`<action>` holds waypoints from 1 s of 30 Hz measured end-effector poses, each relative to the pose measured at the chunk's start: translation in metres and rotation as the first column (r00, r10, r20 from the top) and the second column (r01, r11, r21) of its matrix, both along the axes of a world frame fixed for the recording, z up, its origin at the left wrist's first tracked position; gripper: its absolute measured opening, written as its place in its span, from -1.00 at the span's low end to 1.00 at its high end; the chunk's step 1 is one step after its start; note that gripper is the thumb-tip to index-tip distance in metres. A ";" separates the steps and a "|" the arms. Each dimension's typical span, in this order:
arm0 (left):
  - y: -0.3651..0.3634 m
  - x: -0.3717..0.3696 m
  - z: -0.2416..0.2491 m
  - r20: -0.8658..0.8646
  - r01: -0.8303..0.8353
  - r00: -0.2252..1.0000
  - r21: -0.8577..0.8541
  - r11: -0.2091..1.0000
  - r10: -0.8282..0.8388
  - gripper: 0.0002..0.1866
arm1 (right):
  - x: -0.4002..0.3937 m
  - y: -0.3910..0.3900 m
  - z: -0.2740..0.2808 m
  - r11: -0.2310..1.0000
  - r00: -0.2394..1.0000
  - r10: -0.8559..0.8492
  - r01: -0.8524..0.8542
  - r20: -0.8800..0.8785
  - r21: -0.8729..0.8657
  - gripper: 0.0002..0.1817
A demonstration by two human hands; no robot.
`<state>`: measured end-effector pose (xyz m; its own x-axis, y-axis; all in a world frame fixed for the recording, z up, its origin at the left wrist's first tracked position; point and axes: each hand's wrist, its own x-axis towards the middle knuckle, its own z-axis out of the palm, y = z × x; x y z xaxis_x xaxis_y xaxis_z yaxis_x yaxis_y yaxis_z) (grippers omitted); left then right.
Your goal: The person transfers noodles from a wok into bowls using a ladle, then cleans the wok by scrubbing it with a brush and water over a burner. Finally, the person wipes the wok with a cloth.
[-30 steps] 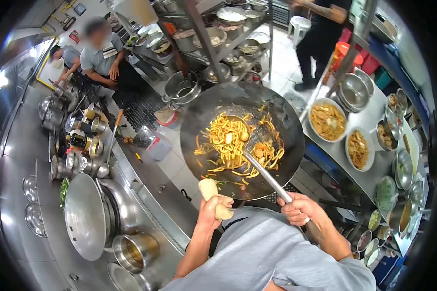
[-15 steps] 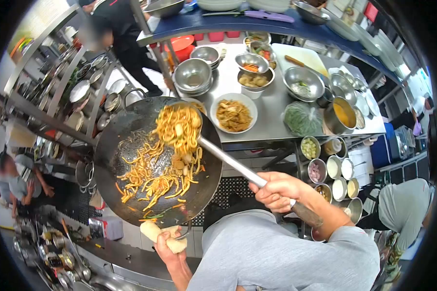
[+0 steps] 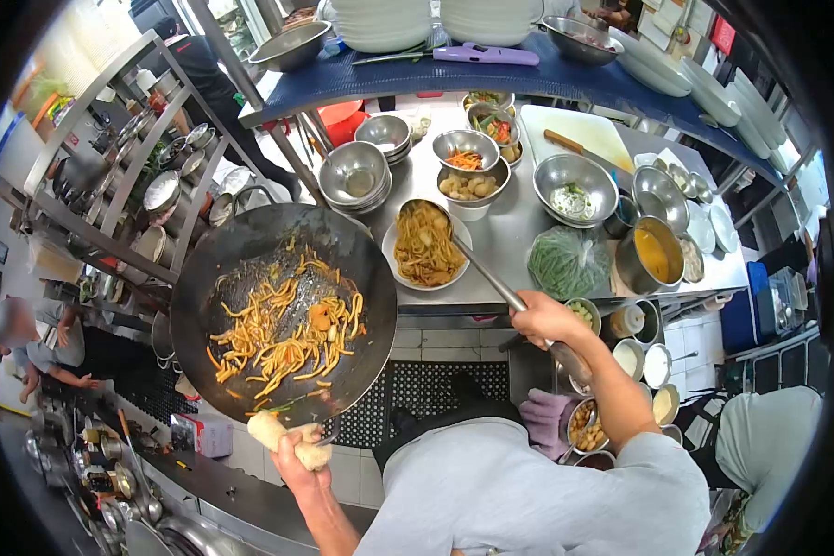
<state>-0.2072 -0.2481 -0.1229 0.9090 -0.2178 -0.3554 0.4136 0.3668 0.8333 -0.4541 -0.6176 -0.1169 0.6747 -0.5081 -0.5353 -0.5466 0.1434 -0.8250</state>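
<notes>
Noodles now ride the ladle (image 3: 423, 225) over the white plate (image 3: 391, 248), right hand (image 3: 544, 319) gripping its handle; left hand (image 3: 298, 451) clamps the wok (image 3: 241, 250) handle.

There is one wok (image 3: 278, 306), one ladle (image 3: 454, 246) and one white plate (image 3: 394, 264) of noodles. Two hands are working: left (image 3: 296, 454), right (image 3: 542, 320). One green bag (image 3: 570, 262) lies on the table (image 3: 510, 227).

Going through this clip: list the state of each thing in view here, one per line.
Wok: tilted, held off the counter, noodles inside.
Left hand: gripping the cloth-wrapped wok handle.
Right hand: gripping the ladle.
White plate: holds noodles, ladle bowl over it.
Steel pot: filled with orange liquid.
</notes>
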 end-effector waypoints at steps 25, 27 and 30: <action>-0.002 -0.034 0.012 -0.077 0.040 0.996 0.031 0.999 -0.037 -0.66 | 0.075 0.062 0.027 0.553 0.818 0.561 -0.482 -0.123 -0.680 -0.68; -0.010 -0.032 0.018 -0.059 0.083 0.995 -0.013 0.997 -0.083 -0.62 | 0.087 0.060 0.023 0.478 0.720 0.646 -0.639 -0.251 -0.603 -0.69; -0.006 -0.027 0.018 -0.039 0.103 0.994 -0.042 0.994 -0.104 -0.59 | 0.109 0.055 0.023 0.626 0.809 0.585 -0.496 -0.060 -0.602 -0.69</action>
<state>-0.2344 -0.2543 -0.1053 0.8655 -0.3248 -0.3813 0.4850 0.3528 0.8002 -0.3455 -0.5624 -0.0935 0.9665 -0.2000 -0.1608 -0.2540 -0.6560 -0.7108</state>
